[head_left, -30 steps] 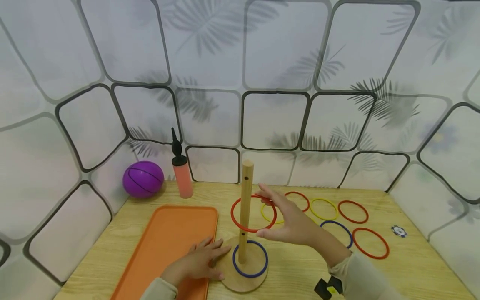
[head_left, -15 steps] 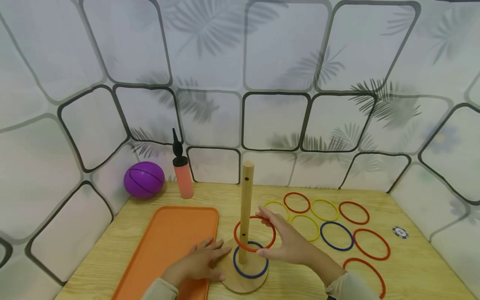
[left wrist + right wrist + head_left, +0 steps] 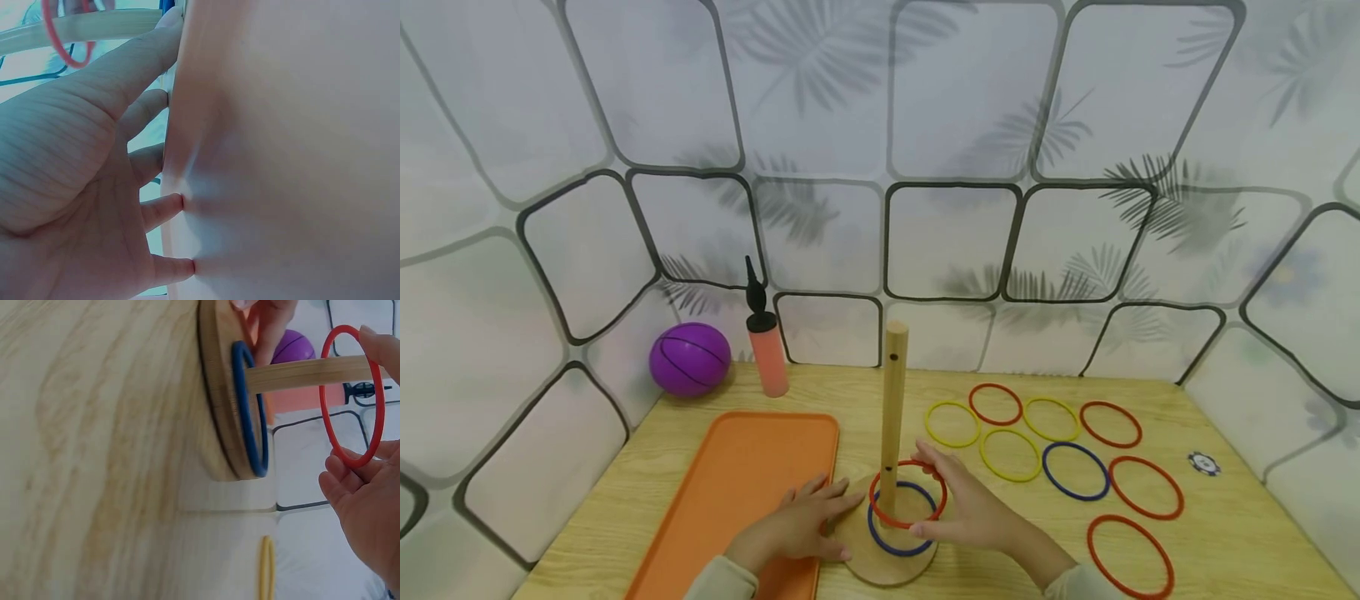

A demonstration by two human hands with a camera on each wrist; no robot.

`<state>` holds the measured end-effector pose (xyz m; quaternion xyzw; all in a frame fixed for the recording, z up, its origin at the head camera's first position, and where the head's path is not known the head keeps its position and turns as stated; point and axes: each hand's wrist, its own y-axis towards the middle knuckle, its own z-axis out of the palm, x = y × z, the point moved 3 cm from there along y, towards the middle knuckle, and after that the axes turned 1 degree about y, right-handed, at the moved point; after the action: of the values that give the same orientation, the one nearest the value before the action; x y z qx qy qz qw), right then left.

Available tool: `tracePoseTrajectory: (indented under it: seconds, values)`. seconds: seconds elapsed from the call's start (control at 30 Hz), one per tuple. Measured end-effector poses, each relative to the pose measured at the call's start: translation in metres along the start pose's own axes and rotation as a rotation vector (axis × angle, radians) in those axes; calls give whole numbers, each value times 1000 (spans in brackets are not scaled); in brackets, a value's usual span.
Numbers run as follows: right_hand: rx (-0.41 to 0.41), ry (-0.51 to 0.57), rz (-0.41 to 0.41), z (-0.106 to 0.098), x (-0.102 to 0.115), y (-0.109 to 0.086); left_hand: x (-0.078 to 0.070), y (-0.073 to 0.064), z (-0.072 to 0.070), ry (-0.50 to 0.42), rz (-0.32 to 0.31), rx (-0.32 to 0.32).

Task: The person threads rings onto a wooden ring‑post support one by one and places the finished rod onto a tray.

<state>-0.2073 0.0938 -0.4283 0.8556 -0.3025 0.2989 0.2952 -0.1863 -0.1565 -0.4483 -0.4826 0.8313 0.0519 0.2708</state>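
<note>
My right hand (image 3: 973, 504) pinches a red ring (image 3: 322, 400) between thumb and fingers at its right side. The ring encircles the upright wooden peg (image 3: 893, 400), low on it but apart from the base below. A blue ring (image 3: 242, 394) lies around the peg's foot on the round wooden base (image 3: 880, 575). My left hand (image 3: 797, 529) has its fingers spread, fingertips at the base's left edge and the palm over the right edge of an orange tray (image 3: 752, 467). In the left wrist view, its fingertips touch a smooth pinkish surface.
Several red and yellow rings and a blue one (image 3: 1047, 477) lie flat on the wooden table (image 3: 1217, 542) to the right. Beyond them is a poker chip (image 3: 1204, 463). A purple ball (image 3: 689, 360) and a pink hand pump (image 3: 768, 358) stand at the back left, before the patterned wall (image 3: 951, 242).
My right hand has moved down along the peg with the red ring, from mid-height to just above the blue ring. The left hand has stayed in place.
</note>
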Motion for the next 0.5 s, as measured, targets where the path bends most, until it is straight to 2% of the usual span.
tracePoseTrajectory:
  seconds: [0.5]
  values:
    - [63,6,147,17,-23,-4,1,1,1,-13,5,-10]
